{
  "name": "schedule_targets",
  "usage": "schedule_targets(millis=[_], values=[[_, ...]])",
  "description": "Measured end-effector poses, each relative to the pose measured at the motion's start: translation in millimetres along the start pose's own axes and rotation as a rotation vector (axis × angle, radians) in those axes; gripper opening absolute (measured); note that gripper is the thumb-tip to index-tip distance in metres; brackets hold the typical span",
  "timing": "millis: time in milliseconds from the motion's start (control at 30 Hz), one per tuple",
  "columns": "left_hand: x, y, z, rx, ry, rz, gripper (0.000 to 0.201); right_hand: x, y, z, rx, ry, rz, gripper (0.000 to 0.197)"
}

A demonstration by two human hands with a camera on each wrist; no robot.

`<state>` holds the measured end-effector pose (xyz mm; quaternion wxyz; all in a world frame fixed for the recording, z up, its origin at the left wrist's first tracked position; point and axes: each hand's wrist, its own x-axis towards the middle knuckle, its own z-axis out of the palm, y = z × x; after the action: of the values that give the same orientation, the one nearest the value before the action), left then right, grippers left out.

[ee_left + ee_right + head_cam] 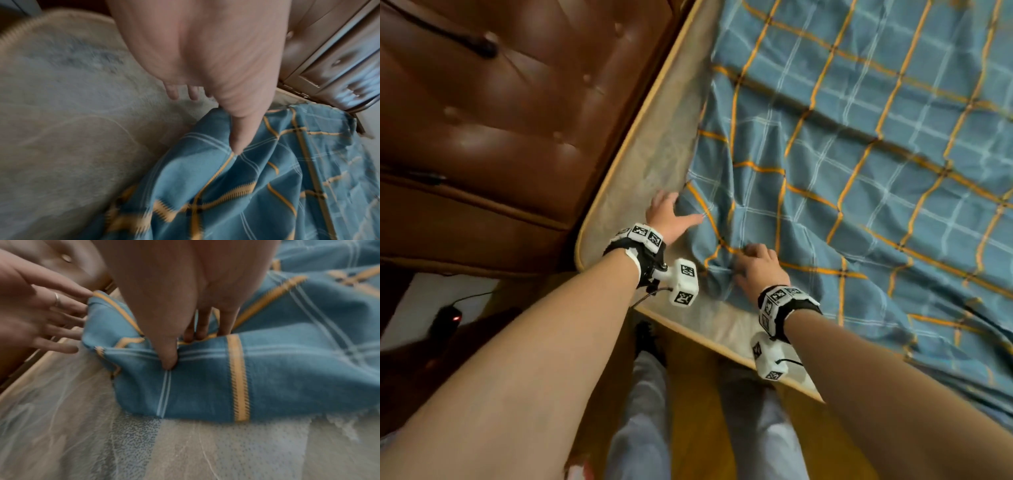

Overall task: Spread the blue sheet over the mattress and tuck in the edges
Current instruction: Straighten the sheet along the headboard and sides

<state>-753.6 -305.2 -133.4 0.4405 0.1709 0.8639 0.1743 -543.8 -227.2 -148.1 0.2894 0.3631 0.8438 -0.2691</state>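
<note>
The blue sheet with yellow and white checks lies rumpled over most of the beige mattress; its corner is bunched short of the mattress corner, leaving bare strips along two edges. My left hand has its fingers spread straight; the thumb presses on the sheet while the fingertips lie on the bare mattress. My right hand pinches a fold of the sheet near its edge between thumb and fingers. In the right wrist view the left hand touches the sheet's corner.
A brown tufted leather headboard stands against the mattress's left side. My legs are on the wooden floor by the mattress corner. A dark device with a red light lies on the floor at the left.
</note>
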Motion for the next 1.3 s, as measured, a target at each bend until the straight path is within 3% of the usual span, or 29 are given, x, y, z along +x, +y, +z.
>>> schedule_targets(millis=[67, 133, 233, 333, 433, 500, 533, 633, 767, 833, 900, 933, 1000, 1100, 1200, 1300], values=[[10.0, -1.2, 4.5, 0.076, -0.092, 0.047, 0.062, 3.7, 3.4, 4.3, 0.085, 0.054, 0.027, 0.027], [8.6, -2.5, 1.9, 0.006, -0.106, 0.081, 0.046, 2.5, 0.9, -4.4, 0.198, 0.077, 0.085, 0.022], [-8.4, -2.8, -23.0, -0.290, -0.003, 0.003, 0.056, -3.6, -13.3, -26.2, 0.346, 0.061, 0.232, 0.020], [-31.9, -0.8, -58.0, -0.513, 0.080, -0.042, 0.051, -15.4, -42.4, -32.0, 0.431, 0.025, 0.251, 0.018], [-54.7, -13.2, -83.5, -0.550, -0.138, 0.042, 0.052, -27.9, -81.3, -23.1, 0.590, 0.016, 0.259, 0.022], [-63.7, -35.0, -91.5, -0.405, -0.275, 0.135, 0.039, -34.9, -100.0, -18.8, 0.674, 0.061, 0.261, 0.026], [-66.3, -48.9, -94.6, -0.294, -0.282, 0.160, 0.040, -37.6, -106.2, -17.1, 0.686, 0.074, 0.267, 0.028], [-71.5, -86.1, -102.4, -0.108, -0.149, 0.195, 0.060, -44.0, -118.9, -8.5, 0.658, 0.087, 0.278, 0.030], [-97.5, -111.4, -122.8, -0.339, 0.105, 0.128, 0.046, -48.2, -131.2, 5.9, 0.531, 0.081, 0.270, 0.028], [-114.4, -126.3, -124.2, -0.417, 0.002, 0.126, 0.039, -55.5, -137.7, 15.8, 0.457, 0.052, 0.245, 0.031], [-128.4, -144.7, -117.6, -0.325, -0.139, 0.153, 0.027, -63.2, -142.8, 26.4, 0.422, 0.014, 0.198, 0.033], [-132.6, -155.5, -113.5, -0.254, -0.148, 0.167, 0.028, -67.2, -145.4, 32.1, 0.410, -0.005, 0.170, 0.032], [-138.8, -175.9, -104.8, -0.206, -0.044, 0.175, 0.034, -76.3, -146.2, 45.1, 0.395, -0.008, 0.109, 0.027], [-158.1, -191.2, -99.3, -0.364, 0.243, 0.154, 0.039, -94.4, -140.6, 61.1, 0.445, 0.085, 0.037, 0.018], [-178.6, -195.1, -100.6, -0.450, 0.335, 0.144, 0.030, -117.2, -132.3, 71.3, 0.393, 0.182, -0.018, 0.051], [-189.0, -195.5, -97.1, -0.370, 0.143, 0.082, 0.037, -137.2, -123.5, 85.1, 0.245, 0.173, -0.064, 0.082]])
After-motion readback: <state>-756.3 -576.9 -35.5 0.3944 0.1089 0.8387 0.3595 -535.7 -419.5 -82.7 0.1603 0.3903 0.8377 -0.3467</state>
